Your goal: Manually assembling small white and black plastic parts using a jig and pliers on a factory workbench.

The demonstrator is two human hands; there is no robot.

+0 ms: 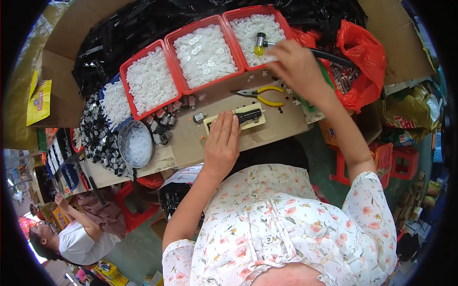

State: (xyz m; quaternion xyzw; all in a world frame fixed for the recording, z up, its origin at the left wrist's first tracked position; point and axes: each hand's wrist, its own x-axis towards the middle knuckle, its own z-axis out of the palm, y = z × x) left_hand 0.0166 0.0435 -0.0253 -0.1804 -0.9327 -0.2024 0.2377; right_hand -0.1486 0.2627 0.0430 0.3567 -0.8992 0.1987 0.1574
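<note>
Where the view bends toward its left rim, I can barely sort the heap of small dark parts (98, 138) from the round dish of white pieces (136, 143), and another person (76, 238) at lower left is cut by the edge. Three red trays (168, 45) of white caps sit behind the bench. My left hand (223, 140) lies flat, fingers straight and together, pressing on a cream jig block (257, 124) and covering its left half; a black part (248, 116) rests on the exposed half. Yellow-handled pliers (262, 93) lie just beyond. My right hand (296, 64) is raised, curled round a mallet (260, 45); its handle is mostly hidden.
</note>
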